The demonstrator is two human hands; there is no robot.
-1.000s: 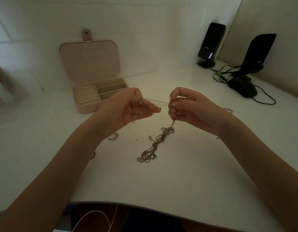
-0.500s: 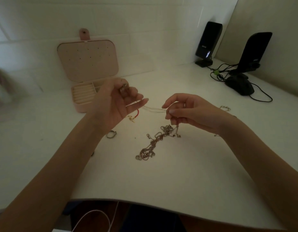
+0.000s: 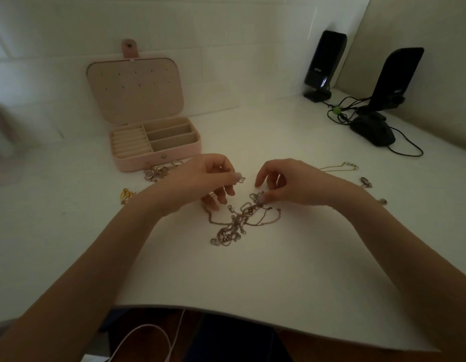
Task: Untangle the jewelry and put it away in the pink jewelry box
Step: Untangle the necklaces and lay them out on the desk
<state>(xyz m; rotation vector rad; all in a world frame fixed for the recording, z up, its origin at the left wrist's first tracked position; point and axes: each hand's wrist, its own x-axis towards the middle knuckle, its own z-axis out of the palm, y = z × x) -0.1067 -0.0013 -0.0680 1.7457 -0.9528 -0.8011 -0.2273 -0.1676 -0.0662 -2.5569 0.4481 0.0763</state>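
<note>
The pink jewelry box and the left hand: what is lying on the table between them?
In the head view, a small cluster of rings lies between the pink jewelry box and the left hand, just before the box's front wall.

Rings (image 3: 161,170) before box (image 3: 158,159)

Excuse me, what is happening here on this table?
A person is sorting jewelry on a white table. The left hand pinches a small silver piece, and the right hand pinches the top of a tangle of chains that lies on the table. The pink jewelry box stands open behind; its compartments look empty. A few rings lie in front of it.
</note>
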